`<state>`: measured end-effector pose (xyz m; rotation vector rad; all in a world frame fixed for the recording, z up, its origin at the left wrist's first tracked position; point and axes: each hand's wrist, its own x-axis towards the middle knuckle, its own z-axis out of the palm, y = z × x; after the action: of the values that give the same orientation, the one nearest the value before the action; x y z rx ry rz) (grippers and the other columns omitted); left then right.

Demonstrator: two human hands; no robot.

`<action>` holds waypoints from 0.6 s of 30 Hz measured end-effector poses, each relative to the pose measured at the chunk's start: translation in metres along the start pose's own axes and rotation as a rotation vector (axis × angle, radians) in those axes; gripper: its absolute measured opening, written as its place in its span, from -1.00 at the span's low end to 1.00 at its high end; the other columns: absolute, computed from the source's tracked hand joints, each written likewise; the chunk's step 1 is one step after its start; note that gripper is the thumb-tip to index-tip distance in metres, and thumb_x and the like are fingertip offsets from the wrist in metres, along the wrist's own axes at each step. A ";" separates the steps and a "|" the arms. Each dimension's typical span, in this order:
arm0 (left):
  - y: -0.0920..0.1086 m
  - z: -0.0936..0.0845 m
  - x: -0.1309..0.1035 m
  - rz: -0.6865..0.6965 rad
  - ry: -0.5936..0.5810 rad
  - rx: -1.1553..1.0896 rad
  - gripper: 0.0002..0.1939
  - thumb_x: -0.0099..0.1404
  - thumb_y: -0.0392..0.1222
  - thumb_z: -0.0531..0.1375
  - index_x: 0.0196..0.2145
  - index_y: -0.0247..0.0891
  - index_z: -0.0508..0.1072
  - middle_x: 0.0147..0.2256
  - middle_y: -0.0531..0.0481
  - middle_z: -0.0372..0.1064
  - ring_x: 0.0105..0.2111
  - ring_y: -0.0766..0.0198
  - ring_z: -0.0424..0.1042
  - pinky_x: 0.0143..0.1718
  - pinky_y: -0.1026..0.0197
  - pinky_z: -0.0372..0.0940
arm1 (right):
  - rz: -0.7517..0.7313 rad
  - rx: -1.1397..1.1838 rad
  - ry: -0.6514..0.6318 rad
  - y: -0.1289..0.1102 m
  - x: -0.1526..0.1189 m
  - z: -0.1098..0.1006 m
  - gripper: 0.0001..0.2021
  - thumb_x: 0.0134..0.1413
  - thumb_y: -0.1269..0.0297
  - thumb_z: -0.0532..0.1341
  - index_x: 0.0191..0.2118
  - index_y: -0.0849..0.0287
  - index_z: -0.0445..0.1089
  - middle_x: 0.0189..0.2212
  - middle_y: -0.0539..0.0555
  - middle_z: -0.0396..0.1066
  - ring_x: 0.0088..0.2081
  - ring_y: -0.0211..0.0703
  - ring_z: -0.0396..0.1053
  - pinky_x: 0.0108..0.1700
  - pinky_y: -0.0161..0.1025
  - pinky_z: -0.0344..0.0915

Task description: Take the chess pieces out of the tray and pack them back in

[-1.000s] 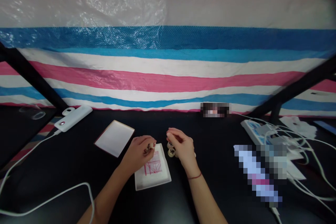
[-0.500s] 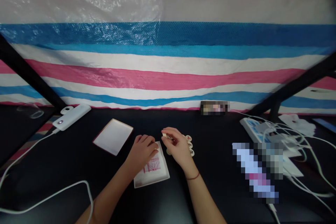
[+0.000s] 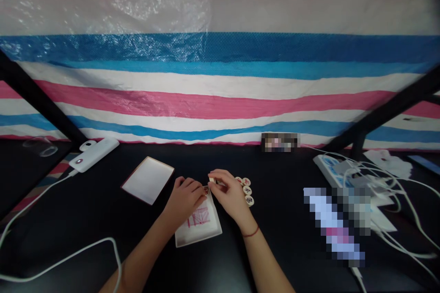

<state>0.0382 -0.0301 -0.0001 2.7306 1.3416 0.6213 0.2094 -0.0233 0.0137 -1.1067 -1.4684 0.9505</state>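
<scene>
A shallow white box with a red-printed sheet inside lies in front of me. My left hand rests over its upper left part, fingers bent and close together; what they hold, if anything, is hidden. A round piece shows at the box's top edge beside those fingertips. My right hand is just right of the box's top corner, with a small pale round piece pinched between thumb and fingers. Several round pieces with red or black characters lie on the black table right of this hand.
An open box lid lies to the left. Behind it is a white power bank with a cable. At the right are a power strip, tangled white cables and a blurred phone. A striped sheet hangs behind.
My right hand has moved slightly left, towards the box's top corner, with the pinched piece. More of the round pieces beside it now show. My left hand has barely moved.
</scene>
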 end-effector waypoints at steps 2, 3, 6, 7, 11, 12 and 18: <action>0.001 -0.002 0.000 -0.012 -0.031 -0.009 -0.90 0.36 -0.21 0.14 -0.23 -0.19 0.46 -0.23 0.00 0.45 -0.16 0.15 0.34 -0.09 0.03 0.12 | 0.009 -0.003 -0.018 -0.001 0.000 0.000 -0.83 0.01 0.30 0.22 -0.24 0.13 0.50 -0.13 0.16 0.39 -0.15 -0.11 0.44 -0.27 -0.26 0.48; 0.001 -0.003 0.001 -0.020 -0.035 -0.018 -0.91 0.35 -0.22 0.15 -0.22 -0.19 0.46 -0.20 -0.01 0.44 -0.14 0.14 0.34 -0.09 0.04 0.14 | 0.015 -0.009 -0.028 -0.002 0.000 0.000 -0.82 0.01 0.29 0.22 -0.23 0.13 0.50 -0.13 0.16 0.39 -0.15 -0.11 0.44 -0.27 -0.26 0.48; 0.001 -0.004 0.001 -0.056 -0.019 -0.051 -0.84 0.34 -0.18 0.15 -0.13 -0.19 0.42 -0.11 -0.07 0.39 -0.09 0.10 0.33 -0.08 0.04 0.21 | 0.034 -0.067 -0.035 -0.004 -0.001 -0.001 -0.73 0.02 0.26 0.23 -0.11 0.12 0.45 -0.15 0.14 0.44 -0.21 -0.15 0.46 -0.28 -0.27 0.47; 0.001 -0.003 0.001 -0.072 -0.022 -0.052 -0.78 0.33 -0.16 0.16 -0.08 -0.21 0.40 -0.08 -0.09 0.38 -0.08 0.09 0.33 -0.08 0.04 0.22 | 0.027 -0.107 -0.035 -0.005 -0.002 -0.001 -0.70 0.03 0.26 0.23 -0.07 0.12 0.42 -0.16 0.13 0.45 -0.26 -0.17 0.46 -0.30 -0.27 0.46; 0.000 -0.003 0.002 -0.110 -0.123 -0.020 -0.72 0.34 -0.11 0.16 -0.03 -0.24 0.37 -0.11 -0.09 0.40 -0.14 0.07 0.36 -0.15 0.04 0.24 | -0.135 -0.329 -0.114 -0.009 -0.002 -0.006 -0.77 0.08 0.35 0.22 -0.10 0.13 0.42 -0.19 0.12 0.46 -0.27 -0.15 0.43 -0.21 -0.19 0.40; 0.000 -0.004 0.002 -0.112 -0.149 -0.012 -0.75 0.35 -0.11 0.15 -0.05 -0.23 0.38 -0.13 -0.07 0.41 -0.16 0.08 0.37 -0.17 0.06 0.24 | -0.180 -0.372 -0.149 -0.009 -0.002 -0.007 -0.80 0.08 0.39 0.21 -0.14 0.12 0.43 -0.19 0.12 0.46 -0.22 -0.12 0.42 -0.15 -0.16 0.38; 0.000 -0.005 0.004 -0.110 -0.222 0.027 -0.79 0.39 -0.10 0.11 -0.12 -0.24 0.41 -0.19 -0.05 0.42 -0.21 0.12 0.37 -0.23 0.10 0.24 | -0.257 -0.531 -0.307 -0.009 -0.003 -0.008 -0.81 0.05 0.52 0.19 -0.22 0.12 0.42 -0.22 0.08 0.45 -0.15 -0.08 0.37 -0.06 -0.10 0.29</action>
<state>0.0382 -0.0279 0.0061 2.6291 1.4410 0.2846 0.2159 -0.0282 0.0229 -1.1322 -2.1400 0.5762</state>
